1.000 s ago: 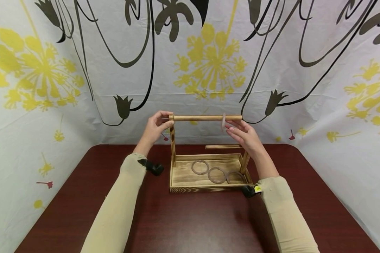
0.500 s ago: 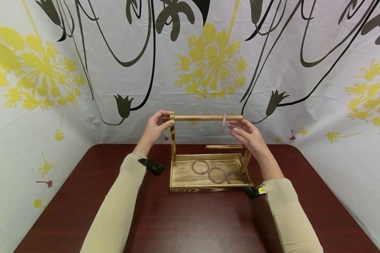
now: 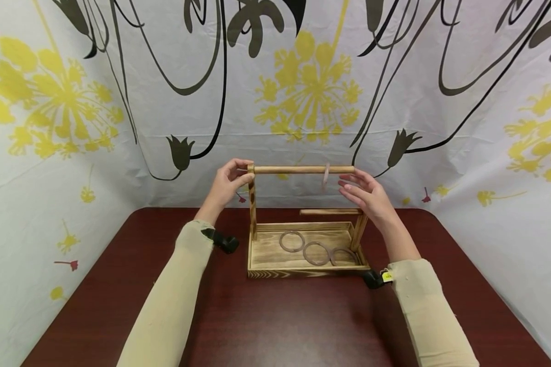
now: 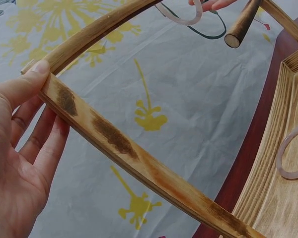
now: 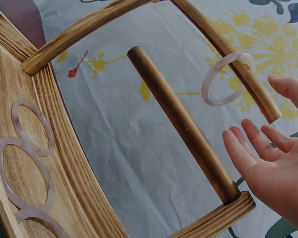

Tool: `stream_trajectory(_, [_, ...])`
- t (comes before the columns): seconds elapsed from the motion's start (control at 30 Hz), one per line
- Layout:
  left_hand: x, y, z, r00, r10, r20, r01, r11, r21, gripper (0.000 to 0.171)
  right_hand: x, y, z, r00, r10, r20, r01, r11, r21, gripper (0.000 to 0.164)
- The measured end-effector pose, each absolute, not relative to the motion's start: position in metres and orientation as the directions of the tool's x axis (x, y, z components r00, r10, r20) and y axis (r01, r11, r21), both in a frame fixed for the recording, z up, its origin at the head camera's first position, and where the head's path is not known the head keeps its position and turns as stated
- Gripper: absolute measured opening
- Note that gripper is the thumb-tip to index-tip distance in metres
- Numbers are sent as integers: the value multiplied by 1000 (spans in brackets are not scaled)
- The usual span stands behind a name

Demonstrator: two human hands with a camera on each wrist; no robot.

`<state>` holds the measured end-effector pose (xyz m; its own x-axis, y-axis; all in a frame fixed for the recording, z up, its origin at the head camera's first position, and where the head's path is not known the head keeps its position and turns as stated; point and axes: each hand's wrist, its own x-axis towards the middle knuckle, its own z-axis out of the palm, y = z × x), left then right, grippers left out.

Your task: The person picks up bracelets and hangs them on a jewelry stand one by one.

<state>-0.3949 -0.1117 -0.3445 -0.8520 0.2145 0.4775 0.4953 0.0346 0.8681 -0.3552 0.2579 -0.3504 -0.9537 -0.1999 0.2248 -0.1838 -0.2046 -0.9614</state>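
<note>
My left hand grips the top of the tall left post of a wooden bangle stand, thumb on the near side and fingers behind. From that post a horizontal rod runs right to a free end. One pale, translucent bangle hangs on this rod near its free end. My right hand is just right of the bangle, apart from it, fingers spread and holding nothing. In the stand's tray lie three more bangles, a left one, a middle one and a right one.
A shorter lower rod points left from the short right post, below my right hand. The stand rests on a dark red table. Behind it hangs a white cloth with printed flowers.
My right hand has drawn away to the right from the bangle on the upper rod, which stays hanging there. The left hand keeps its hold on the post.
</note>
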Motion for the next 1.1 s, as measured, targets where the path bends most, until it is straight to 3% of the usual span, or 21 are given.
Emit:
stream_trajectory(0.73, [-397,-110,-341,-860,211,464,479,26,877,33,-347,266,-353,-940,-196,278,-226,-252,-941,65])
stream_trajectory(1.1, [-396,-111,-344,-859,209,467,484,39,874,32,-341,270,-357,-937,-190,295,-259,-192,-947,62])
